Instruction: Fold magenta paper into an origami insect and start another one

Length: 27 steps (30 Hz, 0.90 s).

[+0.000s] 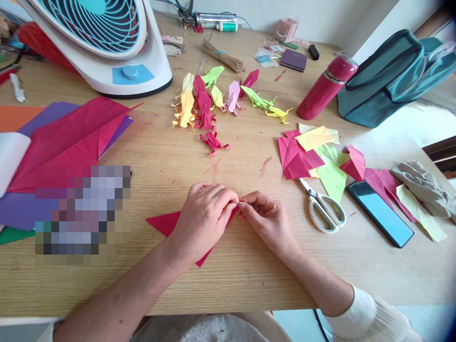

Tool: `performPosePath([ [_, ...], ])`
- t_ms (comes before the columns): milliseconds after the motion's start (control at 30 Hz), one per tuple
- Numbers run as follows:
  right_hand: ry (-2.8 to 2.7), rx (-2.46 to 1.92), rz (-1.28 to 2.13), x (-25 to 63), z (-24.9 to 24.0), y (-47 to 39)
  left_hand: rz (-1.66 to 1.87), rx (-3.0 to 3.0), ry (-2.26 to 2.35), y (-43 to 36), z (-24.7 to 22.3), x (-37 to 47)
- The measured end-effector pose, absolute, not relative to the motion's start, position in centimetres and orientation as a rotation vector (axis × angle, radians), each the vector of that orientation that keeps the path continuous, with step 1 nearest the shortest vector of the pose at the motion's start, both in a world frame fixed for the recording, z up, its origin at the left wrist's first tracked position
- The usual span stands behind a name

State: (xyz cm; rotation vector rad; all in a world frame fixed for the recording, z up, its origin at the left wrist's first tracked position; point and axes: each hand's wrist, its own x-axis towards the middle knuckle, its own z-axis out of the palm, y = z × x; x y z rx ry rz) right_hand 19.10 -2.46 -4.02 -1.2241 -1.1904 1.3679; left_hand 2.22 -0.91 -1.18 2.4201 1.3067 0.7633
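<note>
A folded red sheet of origami paper lies on the table in front of me, its pointed ends sticking out to the left and toward me. My left hand rests over its middle, thumb and fingers pinching the paper near the far right corner. At that same corner, my right hand pinches the red edge between thumb and forefinger, the other fingers curled. Both hands are closed and nearly touch. Much of the paper is hidden beneath the left hand.
Several folded paper figures stand beyond my hands. To the right are paper pieces, white-handled scissors, a phone, a red bottle and a teal bag. A fan and coloured sheets are left.
</note>
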Motion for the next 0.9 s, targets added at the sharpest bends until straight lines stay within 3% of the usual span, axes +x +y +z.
performPosePath([
  [900,-1.165,-1.182,1.398,19.26,-4.03,-2.36,0.793,2.338,1.242,-0.71,-1.07,1.89],
])
